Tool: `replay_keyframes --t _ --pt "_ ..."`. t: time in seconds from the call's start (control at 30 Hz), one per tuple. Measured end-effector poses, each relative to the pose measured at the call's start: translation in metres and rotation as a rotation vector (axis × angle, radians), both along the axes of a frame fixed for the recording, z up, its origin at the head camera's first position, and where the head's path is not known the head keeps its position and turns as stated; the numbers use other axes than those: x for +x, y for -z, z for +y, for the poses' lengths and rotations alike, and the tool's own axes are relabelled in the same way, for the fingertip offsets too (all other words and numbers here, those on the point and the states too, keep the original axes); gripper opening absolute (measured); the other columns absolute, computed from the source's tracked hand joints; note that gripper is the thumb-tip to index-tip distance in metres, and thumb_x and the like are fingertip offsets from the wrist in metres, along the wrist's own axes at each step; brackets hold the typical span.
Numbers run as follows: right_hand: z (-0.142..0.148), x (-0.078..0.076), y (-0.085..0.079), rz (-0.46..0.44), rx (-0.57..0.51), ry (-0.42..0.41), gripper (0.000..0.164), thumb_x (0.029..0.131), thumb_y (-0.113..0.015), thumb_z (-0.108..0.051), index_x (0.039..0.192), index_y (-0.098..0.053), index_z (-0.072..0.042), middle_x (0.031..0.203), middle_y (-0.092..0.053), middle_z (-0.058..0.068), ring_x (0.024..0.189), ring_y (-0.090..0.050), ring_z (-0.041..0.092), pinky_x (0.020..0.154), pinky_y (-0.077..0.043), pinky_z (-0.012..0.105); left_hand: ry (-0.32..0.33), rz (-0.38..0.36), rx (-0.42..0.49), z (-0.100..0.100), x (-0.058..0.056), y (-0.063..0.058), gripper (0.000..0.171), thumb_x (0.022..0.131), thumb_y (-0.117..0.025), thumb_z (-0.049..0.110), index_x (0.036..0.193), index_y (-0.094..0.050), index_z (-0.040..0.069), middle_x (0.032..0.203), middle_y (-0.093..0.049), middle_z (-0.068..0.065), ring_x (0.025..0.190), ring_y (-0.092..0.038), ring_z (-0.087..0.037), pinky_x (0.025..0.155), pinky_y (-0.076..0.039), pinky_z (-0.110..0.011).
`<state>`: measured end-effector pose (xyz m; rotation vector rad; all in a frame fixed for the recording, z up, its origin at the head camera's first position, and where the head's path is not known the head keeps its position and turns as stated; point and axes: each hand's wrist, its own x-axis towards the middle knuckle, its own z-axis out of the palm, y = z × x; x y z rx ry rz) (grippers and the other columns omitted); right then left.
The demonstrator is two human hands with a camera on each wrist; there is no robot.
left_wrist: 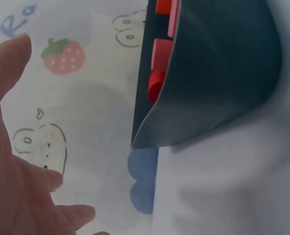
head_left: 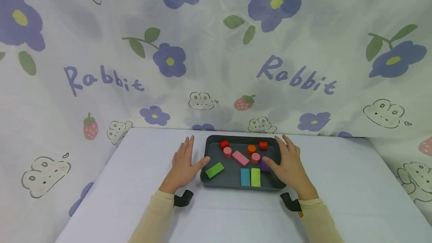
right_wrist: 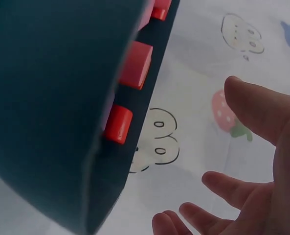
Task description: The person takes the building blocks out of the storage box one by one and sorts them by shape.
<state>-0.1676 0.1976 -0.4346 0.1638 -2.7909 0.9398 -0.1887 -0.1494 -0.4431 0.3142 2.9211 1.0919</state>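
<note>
Tray (head_left: 232,177) with blocks (head_left: 240,158) lies on the bench (head_left: 135,183), long axis 9-to-3 — left hand (head_left: 182,168) at its 9 o'clock, right hand (head_left: 291,166) at 3, looking nearer, both spread wide, empty.

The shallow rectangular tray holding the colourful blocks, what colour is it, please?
The tray is dark grey, shown best in the head view.

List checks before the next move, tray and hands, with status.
1. Left hand free: ok, holds nothing.
2. Right hand free: ok, holds nothing.
3. Both hands apart from tray: ok, gaps show in the wrist views.
4. Visible blocks inside tray: ok.
5. Purple block unobstructed: not ok, right hand partly covers it in the head view.
6. No other block hidden behind right hand: cannot tell.
</note>
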Motion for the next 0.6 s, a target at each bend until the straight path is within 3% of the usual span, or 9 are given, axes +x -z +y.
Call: replay_keyframes --t 0.2,0.6 --pt "-0.008 -0.003 0.007 0.003 -0.016 -0.03 0.078 0.093 -0.071 -0.036 0.151 -0.036 0.002 0.158 -0.022 0.03 0.135 -0.027 0.054 0.1 -0.037 0.073 0.015 -0.04 0.017 0.001 0.004 0.003 0.1 0.094 -0.057 0.061 0.163 -0.004 0.012 0.168 -0.003 -0.018 0.152 -0.003 -0.043 0.116 -0.003 -0.069" --pt "-0.013 -0.004 0.016 -0.008 0.019 -0.061 0.075 0.092 -0.073 -0.03 0.149 -0.039 0.004 0.154 -0.032 0.03 0.133 -0.036 0.05 0.103 -0.04 0.068 0.07 -0.032 0.024 0.012 0.005 0.014 0.103 0.091 -0.063 0.059 0.162 -0.009 0.009 0.167 -0.009 -0.021 0.151 -0.008 -0.043 0.116 -0.006 -0.07"
